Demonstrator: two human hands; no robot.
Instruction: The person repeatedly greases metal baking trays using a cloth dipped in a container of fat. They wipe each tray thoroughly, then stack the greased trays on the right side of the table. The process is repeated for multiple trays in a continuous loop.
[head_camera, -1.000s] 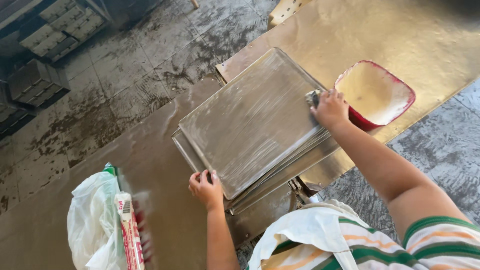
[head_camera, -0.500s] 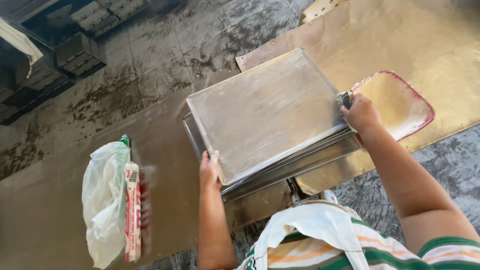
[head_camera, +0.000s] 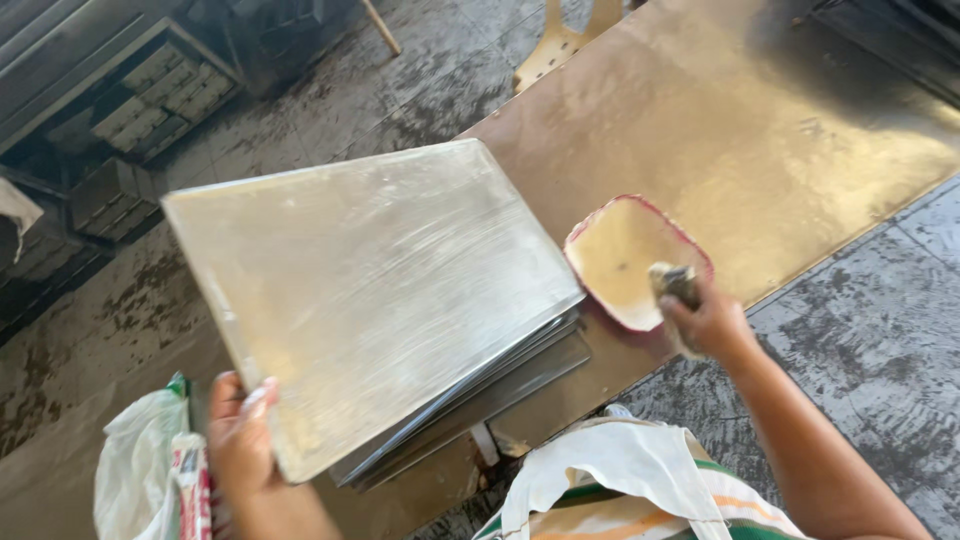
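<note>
One tray (head_camera: 370, 290) atop stacked trays (head_camera: 490, 385), two hands, one bowl (head_camera: 620, 255)

A white plastic bag (head_camera: 135, 465) lies at my lower left on the long brown table (head_camera: 790, 150); dark racks (head_camera: 150, 90) stand on the stained floor (head_camera: 400, 90).

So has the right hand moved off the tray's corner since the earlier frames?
Yes. The right hand, holding a dark brush, has left the top tray and now sits over the red-rimmed dish beside the stack.
</note>
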